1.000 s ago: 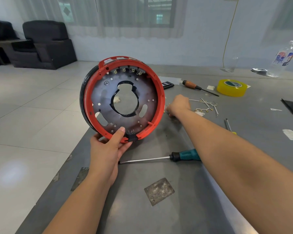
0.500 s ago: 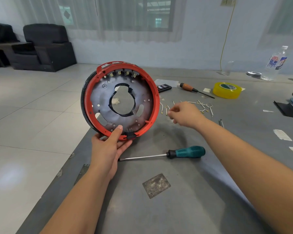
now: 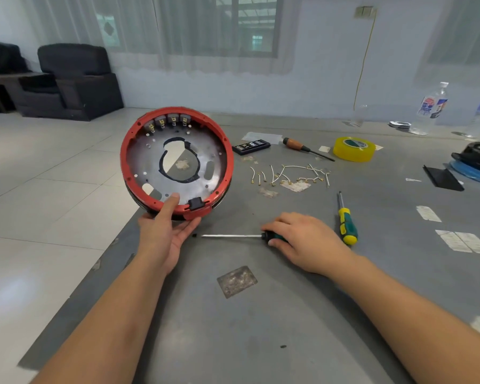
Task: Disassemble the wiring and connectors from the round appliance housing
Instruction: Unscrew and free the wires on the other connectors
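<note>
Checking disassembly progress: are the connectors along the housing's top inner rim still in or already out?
Still in. Four grey connector blocks sit along the top inner rim of the red round housing, held by the left hand. Removed wire pieces lie on the table.

Left hand [image 3: 168, 231] gripping, right hand [image 3: 302, 239] curled down

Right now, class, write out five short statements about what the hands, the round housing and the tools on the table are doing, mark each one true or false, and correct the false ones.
1. The left hand holds the round housing by its lower rim. True.
2. The right hand rests on the yellow tape roll. False: it is on the teal-handled screwdriver.
3. Loose wire pieces lie on the table. True.
4. The housing lies flat on the table. False: it is tilted up.
5. A green-and-yellow screwdriver lies right of the right hand. True.
</note>
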